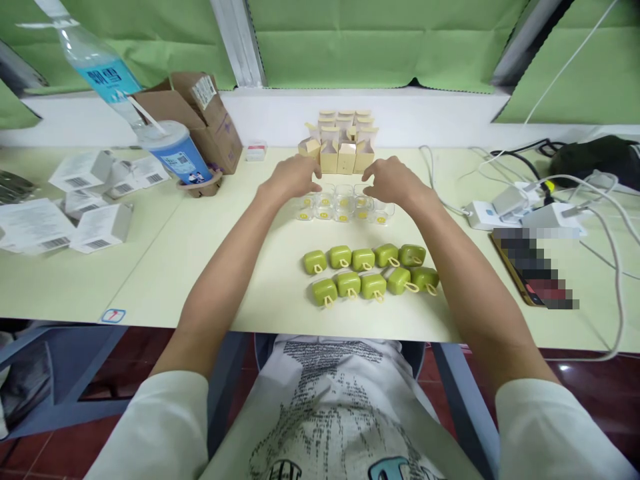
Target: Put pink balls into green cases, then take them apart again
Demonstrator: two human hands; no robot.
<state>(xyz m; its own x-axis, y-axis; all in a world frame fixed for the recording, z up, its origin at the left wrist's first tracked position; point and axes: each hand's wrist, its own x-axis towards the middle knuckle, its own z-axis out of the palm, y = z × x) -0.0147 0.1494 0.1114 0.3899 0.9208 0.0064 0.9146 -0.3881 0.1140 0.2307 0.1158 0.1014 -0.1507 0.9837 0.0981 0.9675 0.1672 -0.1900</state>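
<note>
Both my hands hover over the far part of two rows of clear plastic cases with yellow round stickers. My left hand is at the left end, its thumb and forefinger apart with nothing visible between them. At the right end, my right hand has its fingers bent and apart, also holding nothing I can see. Whether the fingertips touch the clear cases, I cannot tell. Nearer to me lie two rows of small green rounded cases with yellow loops. Behind my hands stand several small open beige boxes, flaps up.
To the left are white boxes, a blue cup, a plastic bottle and an open cardboard box. A power strip with cables and a phone lie on the right. The table meets a wall behind.
</note>
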